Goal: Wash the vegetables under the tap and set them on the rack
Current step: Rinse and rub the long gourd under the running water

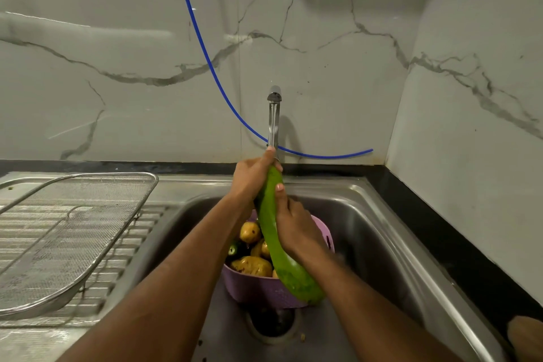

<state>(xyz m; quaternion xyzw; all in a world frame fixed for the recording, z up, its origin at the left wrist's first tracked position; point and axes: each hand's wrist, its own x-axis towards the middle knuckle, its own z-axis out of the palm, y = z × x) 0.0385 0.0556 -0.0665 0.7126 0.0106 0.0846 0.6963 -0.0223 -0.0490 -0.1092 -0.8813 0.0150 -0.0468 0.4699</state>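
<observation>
My left hand (252, 176) grips the top end of a long green gourd (279, 238), fingers curled round it just under the tap (274, 117). My right hand (296, 226) wraps its middle from the right side. The gourd slants down over a purple basket (264, 291) of potatoes (251, 266) in the sink (376, 232). Left of the sink, a wire-mesh rack (73, 232) rests on the ribbed drainboard (135, 232). A blue hose (205, 50) hangs along the marble wall (338, 23).
</observation>
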